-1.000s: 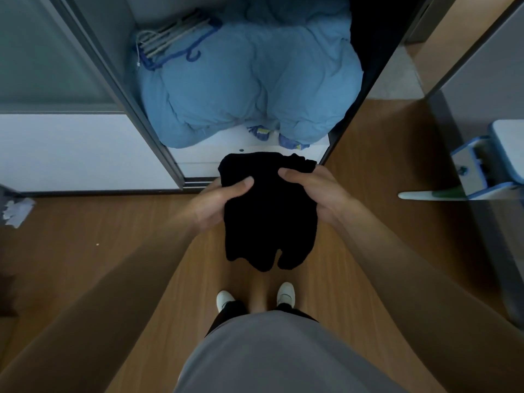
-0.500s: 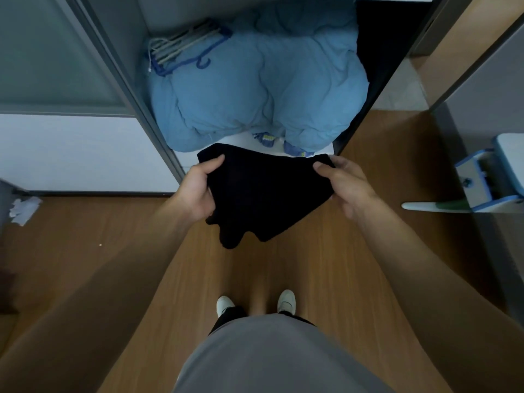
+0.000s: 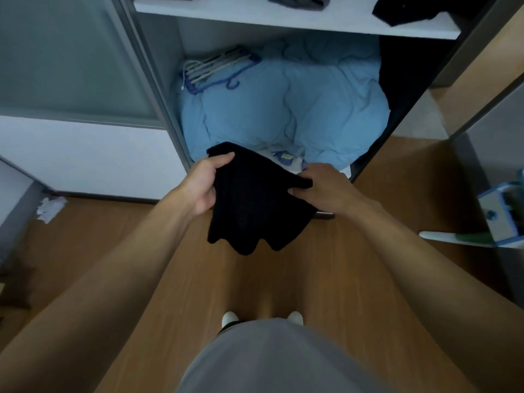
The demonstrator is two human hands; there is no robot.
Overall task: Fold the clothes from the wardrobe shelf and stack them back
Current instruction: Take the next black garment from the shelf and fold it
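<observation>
Mid-fold, my left hand (image 3: 202,185) and right hand (image 3: 326,186) each pinch the soft black knitted garment (image 3: 255,202) hanging before the white wardrobe shelf (image 3: 283,17), probably needing another fold before stacking.

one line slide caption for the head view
Both hands, left hand and right hand, hold a black garment before the open wardrobe shelf.

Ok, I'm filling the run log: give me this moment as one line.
stage: folding | left hand: grips black garment | right hand: grips it too | garment: held in air before wardrobe shelf
</observation>
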